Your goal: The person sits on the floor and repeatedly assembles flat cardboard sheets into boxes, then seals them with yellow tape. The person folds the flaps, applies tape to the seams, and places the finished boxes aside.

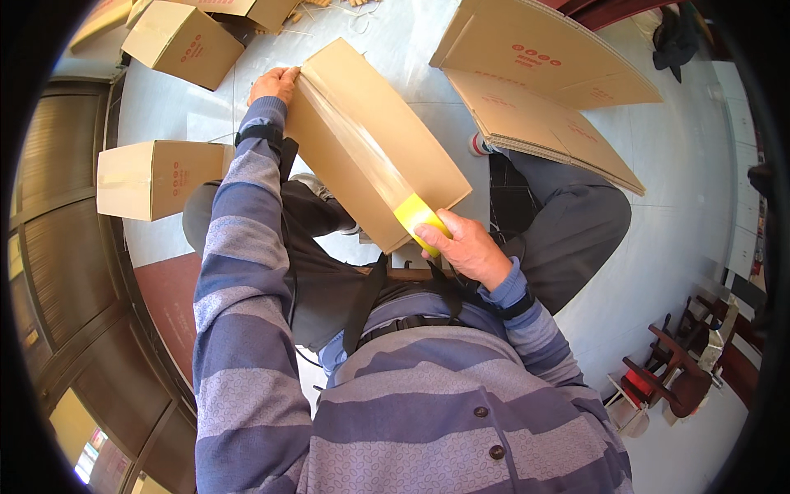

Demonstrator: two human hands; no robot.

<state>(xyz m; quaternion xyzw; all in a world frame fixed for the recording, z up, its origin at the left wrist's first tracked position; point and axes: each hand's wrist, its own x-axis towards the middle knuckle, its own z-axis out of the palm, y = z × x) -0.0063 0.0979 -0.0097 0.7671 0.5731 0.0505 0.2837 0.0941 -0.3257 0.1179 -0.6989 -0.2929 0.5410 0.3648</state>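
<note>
A brown cardboard box (407, 136) lies tilted across the space between my knees. A strip of clear packing tape (361, 145) runs along its upper face, from the far left end to a yellow tape roll (415, 216) at the near end. My right hand (469, 244) grips the roll, thumb on top. At the far left corner of the box my left hand (273, 86) holds the edge, its fingertips by the tape's end; part of that hand is hidden behind the wrist and sleeve.
Flattened cardboard boxes (543, 92) lean in a stack beyond my right leg. One made-up box (154, 179) stands on the floor at left, another (182, 46) farther up. Wooden chairs (679, 376) are at lower right. A panelled door or cabinet (74, 234) borders the left side.
</note>
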